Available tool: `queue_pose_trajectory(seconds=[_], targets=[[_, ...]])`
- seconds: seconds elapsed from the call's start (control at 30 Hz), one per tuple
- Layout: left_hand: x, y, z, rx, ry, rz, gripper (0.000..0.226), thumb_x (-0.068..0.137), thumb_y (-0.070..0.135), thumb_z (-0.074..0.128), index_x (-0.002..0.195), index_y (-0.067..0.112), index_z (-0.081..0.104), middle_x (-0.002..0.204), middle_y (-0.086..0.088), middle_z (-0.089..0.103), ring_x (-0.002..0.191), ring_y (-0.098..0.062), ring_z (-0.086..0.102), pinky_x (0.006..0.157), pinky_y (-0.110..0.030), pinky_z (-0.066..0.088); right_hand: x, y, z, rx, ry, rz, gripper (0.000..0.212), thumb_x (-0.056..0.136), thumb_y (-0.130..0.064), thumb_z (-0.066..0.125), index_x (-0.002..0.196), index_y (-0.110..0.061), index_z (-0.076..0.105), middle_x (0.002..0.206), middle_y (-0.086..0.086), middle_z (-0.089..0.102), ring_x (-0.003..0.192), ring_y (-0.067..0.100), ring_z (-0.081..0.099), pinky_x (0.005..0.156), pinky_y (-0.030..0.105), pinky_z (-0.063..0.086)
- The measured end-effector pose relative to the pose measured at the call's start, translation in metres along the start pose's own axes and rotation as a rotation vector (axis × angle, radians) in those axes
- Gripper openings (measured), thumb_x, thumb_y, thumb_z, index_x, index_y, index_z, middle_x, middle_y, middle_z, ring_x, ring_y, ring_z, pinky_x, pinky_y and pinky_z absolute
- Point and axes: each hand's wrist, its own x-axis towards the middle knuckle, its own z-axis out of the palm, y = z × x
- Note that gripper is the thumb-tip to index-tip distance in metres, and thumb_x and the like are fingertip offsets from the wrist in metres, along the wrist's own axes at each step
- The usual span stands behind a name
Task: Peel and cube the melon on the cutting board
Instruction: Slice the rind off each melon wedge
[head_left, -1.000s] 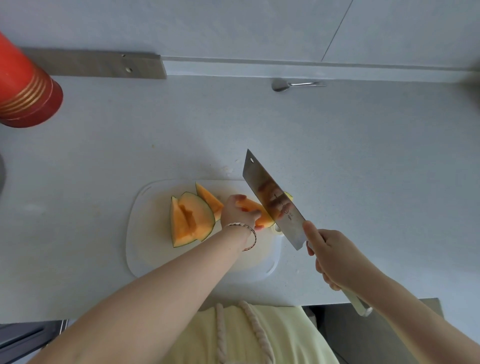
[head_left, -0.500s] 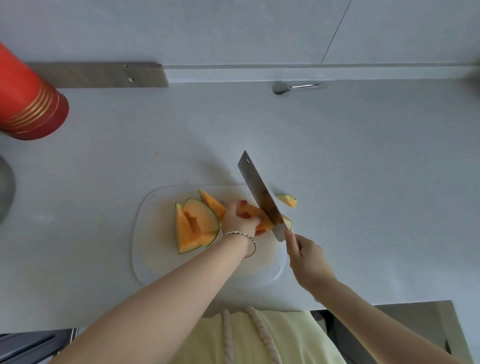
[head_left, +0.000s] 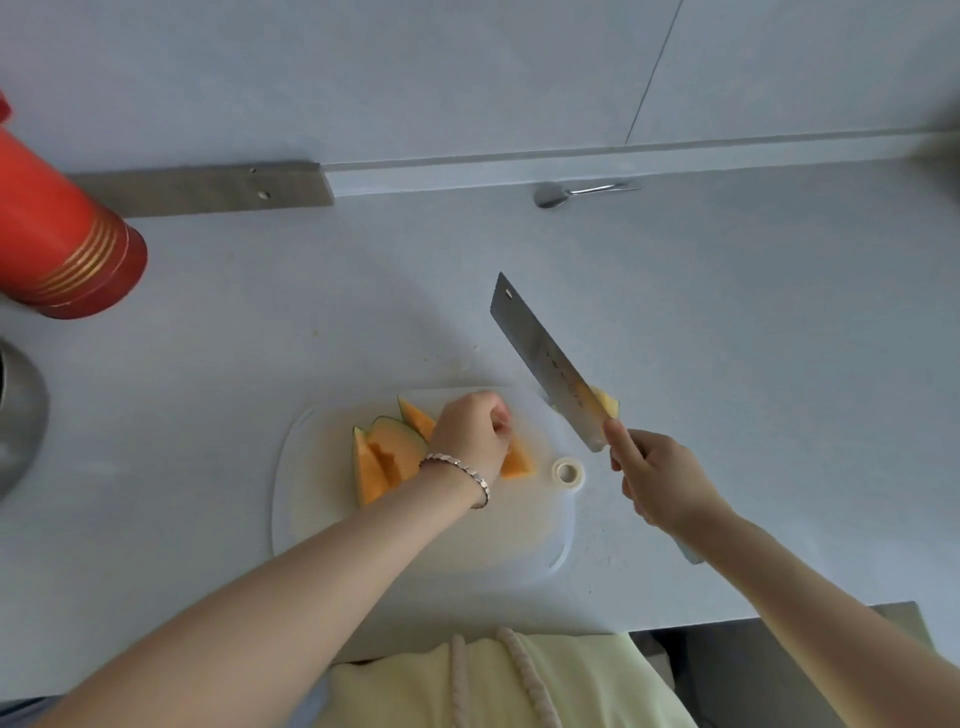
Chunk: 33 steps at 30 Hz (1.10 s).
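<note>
One counter (head_left: 727, 338): pale worktop that carries the cutting board; it leaves open room to the board's right for a full swing of the blade.
Cutting board (head_left: 322, 519): white, with rounded corners, lying flat at the counter's near edge; all the uncut melon sits on its far half.
Cleaver (head_left: 545, 358): held in the air over the board's far right corner, tip pointing away from the person. Judged to be between strokes, it should come back down beside the knuckles, not across them.
Right hand (head_left: 660, 483): just off the board's right edge, fingers wrapped round the handle, forefinger laid forward against the heel of the blade. That grip suits short, steered cuts.
Left hand (head_left: 472, 436): over the board's middle, fingers curled down and clamped on the held wedge. Tips tucked under like this keep them off the cut line.
Spare wedges (head_left: 379, 462): two or three rind-on pieces leaning together on the board, left of the hand, not yet peeled.
Held wedge (head_left: 517, 460): orange flesh showing at the hand's right side, near the board's middle. It looks best laid on a flat face, so that the rind can be sliced off along its curve before cubing.
Offcut (head_left: 608, 402): small pale piece just beyond the board's far right corner, half hidden by the blade; whether it clings to the steel cannot be told.
White ring (head_left: 567, 472): at the board's right edge, close to the cut path; what it is cannot be told.
</note>
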Motion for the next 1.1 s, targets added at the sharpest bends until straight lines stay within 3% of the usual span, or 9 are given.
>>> queue_pose_trajectory(seconds=[0.1,0.23,0.43,0.53,0.63,0.8,0.9,1.0,1.1], targets=[[0.008,0.012,-0.004,-0.052,0.036,0.070,0.009,0.082,0.004,0.062,0.075,0.010,0.063,0.075,-0.013,0.072,0.064,-0.022,0.065,0.070,-0.030,0.054,0.000,0.004,-0.005,-0.088,0.047,-0.006,0.052,0.091,-0.057,0.033,0.070,-0.010,0.045,0.063,0.006,0.045,0.056,0.019,0.037,0.056,0.031,0.032],[0.019,0.022,0.003,0.032,-0.109,0.200,0.015,0.085,0.002,0.058,0.094,0.008,0.067,0.092,-0.005,0.074,0.091,-0.018,0.067,0.083,-0.025,0.050,0.002,0.010,-0.012,-0.046,0.088,0.044,0.052,0.090,-0.059,0.034,0.071,-0.011,0.043,0.063,0.006,0.043,0.057,0.020,0.037,0.057,0.031,0.033],[0.027,0.041,0.019,0.138,-0.102,0.234,0.013,0.076,0.003,0.063,0.082,0.014,0.058,0.080,-0.005,0.062,0.078,-0.023,0.057,0.069,-0.026,0.044,0.002,0.014,-0.021,-0.024,0.113,0.061,0.052,0.090,-0.058,0.034,0.071,-0.010,0.043,0.062,0.006,0.043,0.056,0.021,0.038,0.057,0.031,0.034],[0.027,0.036,0.013,0.191,-0.099,0.287,0.030,0.074,-0.011,0.047,0.090,0.010,0.061,0.100,-0.006,0.057,0.092,-0.021,0.056,0.073,-0.017,0.037,-0.002,0.016,-0.024,-0.077,0.104,0.056,0.052,0.092,-0.055,0.033,0.069,-0.010,0.044,0.063,0.006,0.046,0.055,0.019,0.038,0.055,0.029,0.033],[0.021,0.033,-0.006,0.193,0.035,0.299,0.017,0.081,0.005,0.055,0.094,0.012,0.063,0.097,-0.002,0.064,0.088,-0.020,0.062,0.075,-0.025,0.047,-0.005,0.016,-0.027,-0.188,0.089,0.036,0.051,0.093,-0.053,0.034,0.063,-0.012,0.037,0.058,0.001,0.041,0.052,0.015,0.035,0.050,0.027,0.029],[0.016,0.043,-0.034,0.191,0.247,0.809,0.032,0.076,0.010,0.041,0.098,0.012,0.064,0.099,-0.005,0.064,0.089,-0.023,0.061,0.072,-0.030,0.053,-0.008,0.008,-0.028,-0.378,0.068,-0.028,0.048,0.093,-0.054,0.037,0.061,-0.018,0.035,0.056,-0.004,0.042,0.050,0.013,0.037,0.046,0.025,0.026],[0.020,0.062,-0.034,0.336,-0.008,0.966,0.034,0.080,0.037,0.056,0.103,0.015,0.067,0.106,-0.003,0.066,0.107,-0.022,0.058,0.089,-0.036,0.049,-0.007,-0.002,-0.024,-0.537,0.070,-0.094,0.044,0.090,-0.059,0.036,0.065,-0.023,0.037,0.059,-0.006,0.047,0.055,0.015,0.045,0.045,0.024,0.026],[0.027,0.079,-0.019,0.595,-0.404,0.715,0.053,0.088,0.053,0.049,0.133,0.027,0.047,0.145,0.005,0.040,0.142,-0.014,0.019,0.113,-0.039,0.023,-0.005,-0.011,-0.020,-0.685,0.079,-0.186,0.045,0.090,-0.062,0.034,0.091,-0.022,0.054,0.076,-0.002,0.063,0.075,0.023,0.061,0.054,0.026,0.033],[0.039,0.077,-0.005,0.872,-0.601,0.636,0.053,0.092,0.056,0.033,0.142,0.038,0.029,0.156,0.007,0.015,0.146,-0.015,-0.004,0.115,-0.042,0.009,-0.007,-0.015,-0.020,-0.824,0.076,-0.275,0.051,0.091,-0.062,0.031,0.108,-0.020,0.055,0.085,0.000,0.066,0.085,0.022,0.064,0.057,0.026,0.031]])
